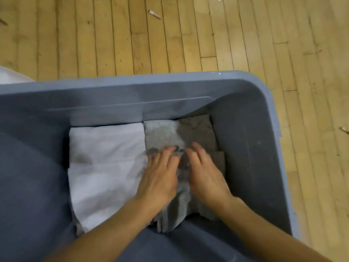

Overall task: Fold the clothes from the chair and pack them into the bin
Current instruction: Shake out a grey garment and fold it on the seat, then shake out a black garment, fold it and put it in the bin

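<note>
A large blue-grey plastic bin (251,129) fills the lower part of the head view. On its bottom lies a folded white garment (105,159) at the left and a folded grey garment (166,133) at the right, side by side. My left hand (160,174) and my right hand (204,173) lie flat on the grey garment with fingers stretched forward, pressing it down. Both forearms reach in over the near wall of the bin.
The bin stands on a light wooden plank floor (170,35). A bit of white fabric (9,76) shows at the left edge beyond the bin's rim. Small scraps of debris (154,14) lie on the floor far from the bin.
</note>
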The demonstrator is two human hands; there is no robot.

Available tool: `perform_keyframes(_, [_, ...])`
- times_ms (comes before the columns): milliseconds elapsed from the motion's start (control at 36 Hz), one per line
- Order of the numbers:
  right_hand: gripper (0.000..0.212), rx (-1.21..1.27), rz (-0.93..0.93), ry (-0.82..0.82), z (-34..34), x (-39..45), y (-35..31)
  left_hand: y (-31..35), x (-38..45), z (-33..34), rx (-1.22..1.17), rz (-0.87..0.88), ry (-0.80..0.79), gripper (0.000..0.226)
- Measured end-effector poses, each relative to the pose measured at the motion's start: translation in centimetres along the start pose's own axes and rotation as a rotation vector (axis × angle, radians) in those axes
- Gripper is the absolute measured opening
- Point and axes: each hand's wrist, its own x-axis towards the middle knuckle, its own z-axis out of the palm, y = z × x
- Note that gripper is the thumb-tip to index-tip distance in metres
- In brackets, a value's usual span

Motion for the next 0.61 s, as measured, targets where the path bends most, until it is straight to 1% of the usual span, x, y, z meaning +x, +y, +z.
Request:
perform_keyframes(56, [0.083, -0.182, -0.101, -0.079, 1.7, -0.9, 0.9, 0.4, -1.7, 1.0, 0.064, 0.063, -0.147, 0.075])
perform_keyframes(111, [0.103, -0.32, -0.071, -0.145, 3.2, -1.4, 2.4, -0.1, -2.8, 2.2, 0.128, 0.016, -0.261, 0.091])
perform_keyframes(139, [0.112, -0.361, -0.049, -0.16, 3.7, -1.6, 3.3, -0.6, -3.2, 2.8, 0.154, -0.013, -0.293, 0.094])
perform_keyframes(167, [0.122, -0.381, -0.021, -0.206, 4.1, -1.4, 4.5, -1.2, -3.3, 3.3, 0.174, -0.032, -0.331, 0.091])
perform_keyframes(194, [0.132, -0.385, -0.028, -0.224, 4.5, -1.1, 5.5, -1.7, -3.6, 3.7, 0.201, -0.029, -0.329, 0.081])
perform_keyframes(222, [0.134, -0.384, -0.058, -0.224, 4.3, -0.5, 6.2, -2.2, -3.6, 4.2, 0.221, 0.009, -0.274, 0.065])
perform_keyframes(250, [0.12, -0.399, -0.101, -0.17, 4.2, 0.0, 6.5, -2.7, -3.5, 4.7, 0.227, 0.042, -0.226, 0.054])
perform_keyframes(278, [0.096, -0.399, -0.136, -0.11, 4.3, 0.7, 7.0, -3.1, -3.5, 5.1, 0.231, 0.033, -0.223, 0.057])
perform_keyframes(306, [0.077, -0.398, -0.125, -0.109, 4.0, 1.2, 7.1, -3.0, -3.0, 4.9, 0.217, 0.028, -0.255, 0.062])
perform_keyframes(333, [0.069, -0.417, -0.125, -0.155, 4.1, 1.4, 6.7, -2.8, -3.0, 4.7, 0.223, 0.004, -0.262, 0.064])
perform_keyframes(361, [0.068, -0.407, -0.108, -0.195, 3.7, 1.3, 6.5, -2.4, -3.0, 4.8, 0.254, 0.024, -0.239, 0.061])
perform_keyframes(389, [0.074, -0.377, -0.084, -0.233, 3.2, 1.1, 6.0, -1.9, -3.3, 4.5, 0.28, 0.012, -0.277, 0.06])
perform_keyframes(417, [0.086, -0.361, -0.074, -0.287, 3.0, 0.8, 5.7, -1.4, -3.6, 4.0, 0.273, -0.015, -0.308, 0.073])
perform_keyframes(444, [0.098, -0.316, -0.049, -0.379, 2.3, 0.2, 5.1, -1.1, -4.1, 2.8, 0.239, -0.043, -0.332, 0.095])
perform_keyframes(472, [0.104, -0.26, -0.029, -0.427, 1.3, -0.3, 4.4, -0.9, -4.6, 1.9, 0.204, -0.062, -0.317, 0.107])
perform_keyframes(500, [0.105, -0.238, -0.043, -0.399, -0.2, -0.6, 2.8, -0.8, -5.2, -0.1, 0.19, -0.089, -0.302, 0.108])
perform_keyframes(528, [0.104, -0.216, -0.081, -0.336, -1.9, -0.8, 0.9, -1.0, -5.6, -2.6, 0.184, -0.127, -0.255, 0.103])
perform_keyframes(611, [0.097, -0.151, -0.241, -0.184, -8.4, -1.5, -6.9, -2.2, -6.9, -11.8, 0.137, -0.294, -0.033, 0.081])
